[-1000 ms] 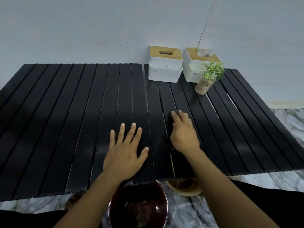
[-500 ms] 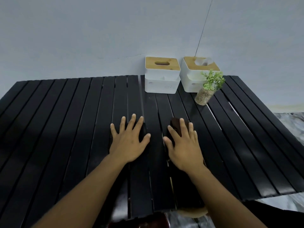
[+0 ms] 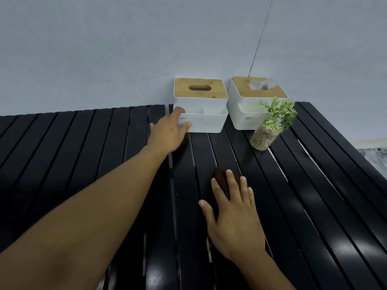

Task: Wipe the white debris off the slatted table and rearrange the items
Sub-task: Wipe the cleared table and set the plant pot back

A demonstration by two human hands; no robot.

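The black slatted table [image 3: 88, 164] fills the lower view. My right hand [image 3: 234, 218] lies flat, fingers spread, pressing a dark brown cloth [image 3: 221, 181] onto the slats near the middle. My left hand [image 3: 167, 135] is stretched far forward; its thumb and fingertips touch the front left corner of the left white box [image 3: 205, 122] with a wooden slotted lid, without closing on it. A second white box [image 3: 243, 114] with a wooden lid and tissue sticking out stands to its right. A small green plant in a glass jar [image 3: 262, 139] leans in front of that box.
A pale wall [image 3: 125, 49] rises directly behind the boxes at the table's far edge. A thin dark cord [image 3: 260, 38] hangs down the wall above the right box. Marble floor [image 3: 374, 155] shows past the table's right edge.
My left hand has lifted off the slats and reached forward to the left white box. My right hand and the cloth stay near the middle. The view has tilted up and closer.
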